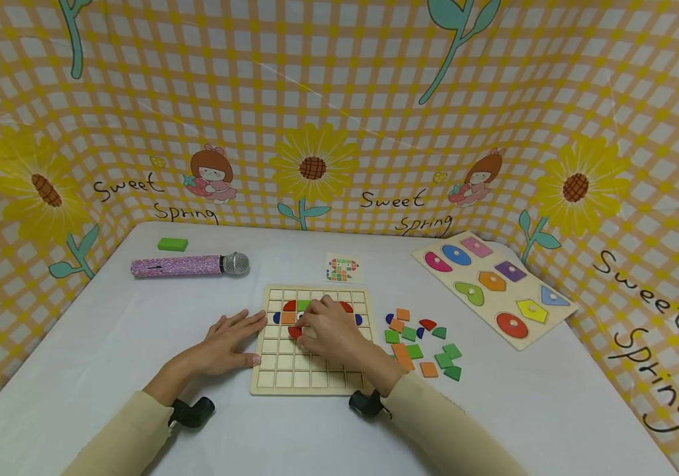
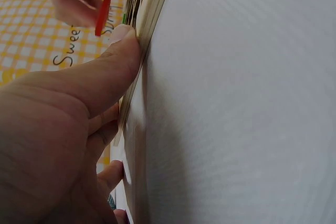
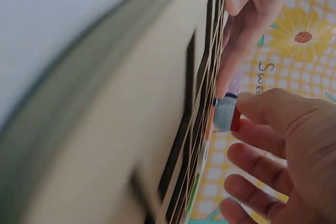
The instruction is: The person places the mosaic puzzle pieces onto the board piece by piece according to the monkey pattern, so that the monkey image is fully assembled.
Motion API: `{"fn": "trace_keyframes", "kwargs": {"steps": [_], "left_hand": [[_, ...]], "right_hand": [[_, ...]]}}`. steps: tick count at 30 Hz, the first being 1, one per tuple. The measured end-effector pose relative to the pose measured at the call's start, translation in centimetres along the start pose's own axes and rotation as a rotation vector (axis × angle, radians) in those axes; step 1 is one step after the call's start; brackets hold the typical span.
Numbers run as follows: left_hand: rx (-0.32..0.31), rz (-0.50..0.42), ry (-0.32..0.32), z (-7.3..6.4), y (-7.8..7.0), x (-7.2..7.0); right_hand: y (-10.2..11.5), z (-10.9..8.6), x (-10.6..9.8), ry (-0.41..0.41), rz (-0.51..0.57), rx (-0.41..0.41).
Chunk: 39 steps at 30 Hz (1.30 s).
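My right hand is over the wooden grid board, pinching a red curved-edge tile between thumb and finger. In the left wrist view that red tile is held edge-on, apart from the board. My left hand lies at the board's left side, its fingers extended and the thumb touching the edge. Tiles sit in the upper grid rows: a red one, a green one, an orange square and blue half-rounds at the sides. My right hand hides part of these rows.
Loose orange, green, red and blue tiles lie right of the board. A pattern card is behind it. A shape puzzle board lies at back right; a glittery microphone and a green block at back left.
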State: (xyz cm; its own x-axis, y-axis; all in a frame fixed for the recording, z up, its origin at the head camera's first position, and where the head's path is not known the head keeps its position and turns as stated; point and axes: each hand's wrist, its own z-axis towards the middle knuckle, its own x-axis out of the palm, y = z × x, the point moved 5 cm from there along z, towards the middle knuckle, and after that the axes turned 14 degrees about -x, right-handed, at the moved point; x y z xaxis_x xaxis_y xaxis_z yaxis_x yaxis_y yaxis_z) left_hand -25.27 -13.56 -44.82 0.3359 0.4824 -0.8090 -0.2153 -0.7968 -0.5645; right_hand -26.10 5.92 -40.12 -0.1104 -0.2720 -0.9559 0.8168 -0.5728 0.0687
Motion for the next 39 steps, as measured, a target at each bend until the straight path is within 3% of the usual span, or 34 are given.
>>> {"fn": "trace_keyframes", "kwargs": {"steps": [14,35,39], "left_hand": [[0.007,0.001,0.003,-0.1,-0.2,-0.2],[0.004,0.000,0.000,-0.2,-0.1,-0.2],[0.004,0.000,0.003,-0.2,-0.2,-0.2]], "right_hand": [[0.3,1.7,1.4,0.072,-0.040,0.052],[0.1,1.7,1.8,0.064,-0.108,0.102],[0.3,1.5,1.1,0.052,-0.072,0.112]]}}
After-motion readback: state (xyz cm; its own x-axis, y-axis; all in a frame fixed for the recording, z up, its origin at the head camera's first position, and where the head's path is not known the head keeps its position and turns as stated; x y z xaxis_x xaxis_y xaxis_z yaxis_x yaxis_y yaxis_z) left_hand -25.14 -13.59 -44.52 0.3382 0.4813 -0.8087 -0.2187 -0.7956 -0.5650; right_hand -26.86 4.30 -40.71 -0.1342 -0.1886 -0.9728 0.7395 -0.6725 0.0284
